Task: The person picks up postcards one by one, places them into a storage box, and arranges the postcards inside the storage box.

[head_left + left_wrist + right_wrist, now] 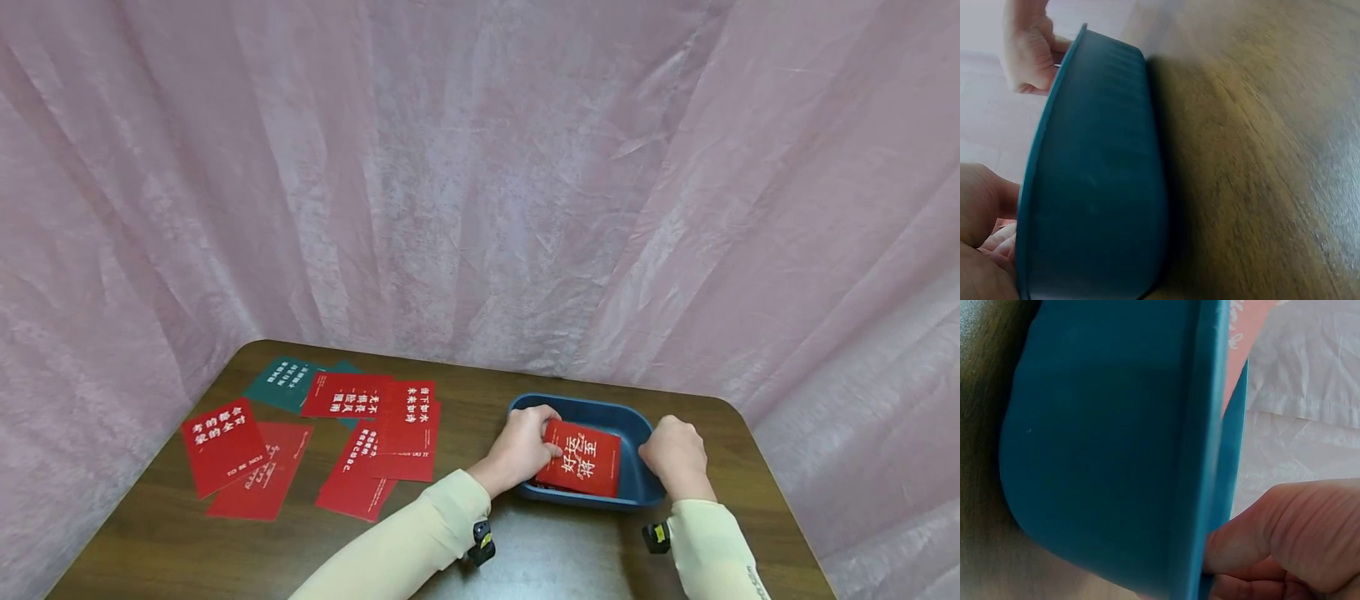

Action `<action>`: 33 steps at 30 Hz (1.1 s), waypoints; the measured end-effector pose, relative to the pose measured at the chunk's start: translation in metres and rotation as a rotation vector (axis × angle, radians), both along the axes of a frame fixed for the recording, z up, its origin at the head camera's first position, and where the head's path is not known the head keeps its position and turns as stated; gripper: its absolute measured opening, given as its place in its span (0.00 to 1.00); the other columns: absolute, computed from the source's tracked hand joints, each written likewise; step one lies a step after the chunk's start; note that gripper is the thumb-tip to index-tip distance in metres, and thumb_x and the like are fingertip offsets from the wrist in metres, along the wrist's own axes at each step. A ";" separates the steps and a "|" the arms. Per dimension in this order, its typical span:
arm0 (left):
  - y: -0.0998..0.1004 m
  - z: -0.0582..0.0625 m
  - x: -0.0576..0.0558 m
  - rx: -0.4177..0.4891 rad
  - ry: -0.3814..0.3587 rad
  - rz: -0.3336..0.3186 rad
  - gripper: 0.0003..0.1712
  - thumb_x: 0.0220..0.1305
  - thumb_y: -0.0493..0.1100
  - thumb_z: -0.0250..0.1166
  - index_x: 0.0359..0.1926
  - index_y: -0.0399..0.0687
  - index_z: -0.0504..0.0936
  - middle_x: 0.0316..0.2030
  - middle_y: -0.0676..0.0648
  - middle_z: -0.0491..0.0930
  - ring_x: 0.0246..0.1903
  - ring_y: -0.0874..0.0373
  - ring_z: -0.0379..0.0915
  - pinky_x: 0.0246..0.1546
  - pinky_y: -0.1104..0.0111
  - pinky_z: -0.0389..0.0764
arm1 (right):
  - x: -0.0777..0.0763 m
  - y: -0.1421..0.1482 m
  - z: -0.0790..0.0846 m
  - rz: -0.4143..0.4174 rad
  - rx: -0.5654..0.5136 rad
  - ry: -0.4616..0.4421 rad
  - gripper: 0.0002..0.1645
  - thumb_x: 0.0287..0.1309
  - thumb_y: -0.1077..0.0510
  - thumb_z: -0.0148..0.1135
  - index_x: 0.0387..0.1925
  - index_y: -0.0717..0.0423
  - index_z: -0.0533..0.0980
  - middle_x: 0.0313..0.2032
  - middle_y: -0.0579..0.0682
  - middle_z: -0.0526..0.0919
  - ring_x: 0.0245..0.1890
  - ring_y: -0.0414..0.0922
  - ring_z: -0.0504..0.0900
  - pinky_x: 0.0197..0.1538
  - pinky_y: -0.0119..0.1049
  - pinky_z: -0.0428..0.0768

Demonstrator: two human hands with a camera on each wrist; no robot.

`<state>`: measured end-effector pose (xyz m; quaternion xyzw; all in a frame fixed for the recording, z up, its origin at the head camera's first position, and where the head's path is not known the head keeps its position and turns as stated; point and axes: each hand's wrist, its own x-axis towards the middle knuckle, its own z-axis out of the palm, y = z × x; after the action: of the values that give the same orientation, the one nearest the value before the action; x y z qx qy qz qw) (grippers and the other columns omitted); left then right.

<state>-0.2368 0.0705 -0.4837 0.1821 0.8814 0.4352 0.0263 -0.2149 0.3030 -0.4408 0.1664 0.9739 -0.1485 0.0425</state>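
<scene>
A blue plastic basin (647,429) stands on the table's right half, with red cards (600,467) printed in white characters inside it. My left hand (521,446) reaches over the basin's left side and holds the cards at their left edge, thumb on top. How many cards lie in the pile cannot be told. At the basin's right end, my right hand (675,457) grips the rim, its thumb (1241,550) hooked over the edge in the right wrist view. From the left wrist camera, the basin's outer wall (1091,169) hides much of the left fingers.
Left of the basin, several red cards lie overlapping on the brown wooden table (480,550), among them a pair (225,446) at the far left and a cluster (408,417) near the middle. A green card (281,383) lies behind them. A pink curtain (480,183) hangs beyond the table.
</scene>
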 end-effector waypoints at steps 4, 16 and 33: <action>0.001 -0.001 0.001 -0.094 0.033 0.025 0.24 0.45 0.41 0.75 0.46 0.49 0.81 0.38 0.51 0.82 0.34 0.66 0.75 0.30 0.74 0.78 | -0.001 0.000 -0.001 -0.002 -0.005 0.000 0.12 0.48 0.61 0.59 0.30 0.70 0.76 0.24 0.62 0.79 0.21 0.53 0.76 0.23 0.46 0.79; 0.007 0.002 0.002 -0.429 0.139 0.006 0.14 0.44 0.42 0.75 0.32 0.45 0.81 0.27 0.49 0.83 0.23 0.67 0.72 0.23 0.74 0.75 | 0.000 -0.001 -0.002 -0.006 0.001 0.012 0.12 0.47 0.61 0.59 0.29 0.71 0.76 0.24 0.63 0.79 0.21 0.53 0.76 0.22 0.47 0.78; 0.019 -0.006 0.009 -0.739 0.261 0.043 0.05 0.57 0.44 0.66 0.34 0.49 0.82 0.29 0.49 0.81 0.32 0.57 0.77 0.33 0.66 0.81 | 0.000 -0.001 -0.004 -0.014 -0.007 0.018 0.12 0.47 0.62 0.57 0.30 0.71 0.75 0.24 0.64 0.79 0.20 0.53 0.77 0.20 0.46 0.77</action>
<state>-0.2273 0.0895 -0.4893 0.1956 0.9782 0.0623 -0.0313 -0.2144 0.3023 -0.4447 0.1717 0.9725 -0.1539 0.0334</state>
